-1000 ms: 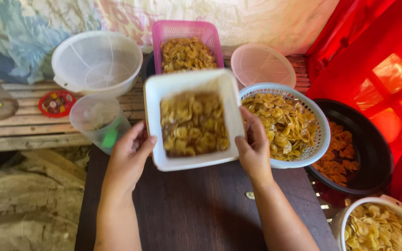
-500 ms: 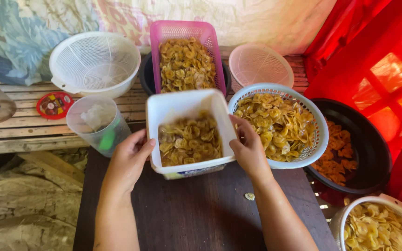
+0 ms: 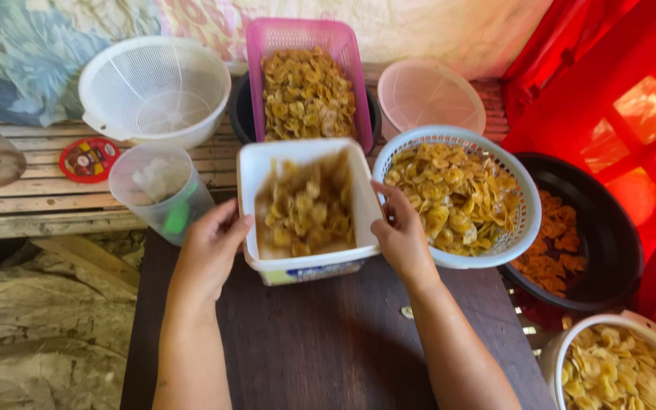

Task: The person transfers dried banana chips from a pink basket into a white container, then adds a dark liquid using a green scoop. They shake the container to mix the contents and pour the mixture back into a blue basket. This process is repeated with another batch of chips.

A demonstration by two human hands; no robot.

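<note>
At about five o'clock, a white tub of pale yellow chips (image 3: pixel 622 364) sits cut off by the frame's corner, nearest the viewer. Both forearms rise from six o'clock over a dark wooden table (image 3: pixel 320 342). The left hand (image 3: pixel 210 250) clasps the left wall of a white rectangular container (image 3: pixel 307 205), thumb curled at the rim, fingers closed against the side; the right hand (image 3: pixel 402 235) grips the right wall likewise, fingers folded onto the rim. The container sits at the centre, tilted toward the viewer, holding blurred banana chips, with a blue and yellow label strip (image 3: pixel 320 269) on its near wall. At nine o'clock, just beside the left hand, stands a clear plastic jar (image 3: pixel 159 190) with a green patch low on its side. At three o'clock a white-and-blue round basket of chips (image 3: pixel 457 197) touches the container, with a black basin of orange chips (image 3: pixel 578 243) beyond it. Farther off, at twelve o'clock, a pink rectangular basket (image 3: pixel 305 83) holds more chips, flanked by a white round colander (image 3: pixel 153 87) at eleven and a pale pink round strainer (image 3: pixel 427 95) at one. A round red lid (image 3: pixel 89 158) lies on the wooden slat bench (image 3: pixel 39 201) at ten o'clock.
</note>
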